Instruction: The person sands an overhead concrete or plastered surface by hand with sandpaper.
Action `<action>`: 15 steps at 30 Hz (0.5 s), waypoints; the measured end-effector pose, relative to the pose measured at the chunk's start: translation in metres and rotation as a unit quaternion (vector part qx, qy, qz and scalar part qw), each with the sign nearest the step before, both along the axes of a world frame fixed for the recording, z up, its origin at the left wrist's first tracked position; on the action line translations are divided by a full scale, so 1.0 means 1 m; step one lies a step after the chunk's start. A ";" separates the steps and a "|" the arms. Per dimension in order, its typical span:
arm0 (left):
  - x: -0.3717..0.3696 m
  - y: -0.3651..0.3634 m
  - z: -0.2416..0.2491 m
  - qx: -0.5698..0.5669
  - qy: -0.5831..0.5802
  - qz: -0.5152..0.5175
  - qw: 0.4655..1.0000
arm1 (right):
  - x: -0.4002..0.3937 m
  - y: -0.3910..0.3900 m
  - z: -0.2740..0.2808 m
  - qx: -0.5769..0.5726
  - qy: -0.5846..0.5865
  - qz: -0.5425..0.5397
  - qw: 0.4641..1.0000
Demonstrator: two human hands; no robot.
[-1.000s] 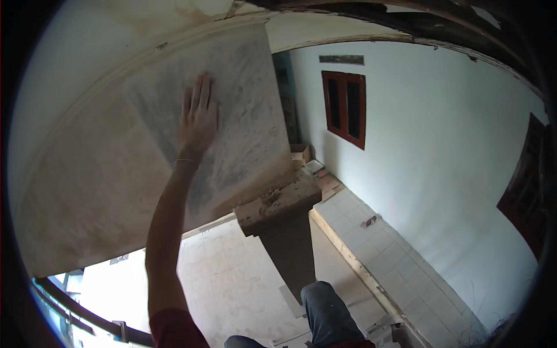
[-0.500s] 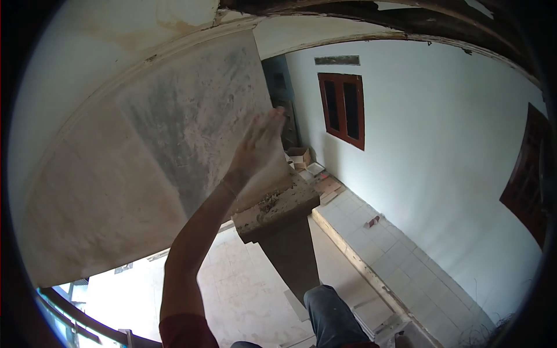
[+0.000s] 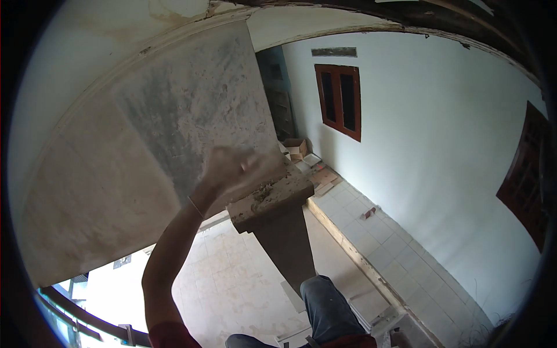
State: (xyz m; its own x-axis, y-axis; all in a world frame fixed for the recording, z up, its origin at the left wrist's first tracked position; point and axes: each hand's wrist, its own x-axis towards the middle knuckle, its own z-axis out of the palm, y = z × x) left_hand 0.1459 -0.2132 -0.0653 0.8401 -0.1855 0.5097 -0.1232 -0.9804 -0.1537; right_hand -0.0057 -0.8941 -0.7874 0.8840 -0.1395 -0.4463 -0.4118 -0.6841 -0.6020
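My left hand [image 3: 229, 167], smeared by motion, is in front of the lower right part of a grey, rough-plastered wall panel [image 3: 174, 110]. A thin band [image 3: 196, 207] circles its wrist, and a dark red sleeve [image 3: 173, 335] covers the upper arm. Just below and to the right of the hand is the ledge [image 3: 272, 200] of a plastered column, with loose crumbs of debris [image 3: 262, 192] on top. The blur hides the fingers, so I cannot tell whether they hold anything. My right hand is out of view.
Far below lies a tiled floor [image 3: 232, 278], with my knee [image 3: 322, 290] above it. A pale wall [image 3: 418, 145] with a red-framed window [image 3: 339, 101] stands to the right. Cardboard boxes [image 3: 297, 148] sit at its far corner. Dark, worn beams [image 3: 464, 23] cross overhead.
My left hand has moved down and to the left across the panel, away from its right edge. Its fingers were stretched upward before and are now blurred. The view has shifted slightly.
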 end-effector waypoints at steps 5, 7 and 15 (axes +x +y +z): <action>-0.014 0.007 0.070 -0.069 -0.491 -0.051 0.867 | 0.036 -0.006 -0.041 -0.219 -0.204 0.382 0.874; -0.001 0.047 0.075 0.156 -0.446 0.088 0.877 | 0.090 0.085 0.109 0.048 -0.192 0.069 0.978; -0.009 0.076 0.039 0.292 -0.278 0.158 0.901 | 0.250 0.371 0.512 0.260 -0.586 0.242 0.728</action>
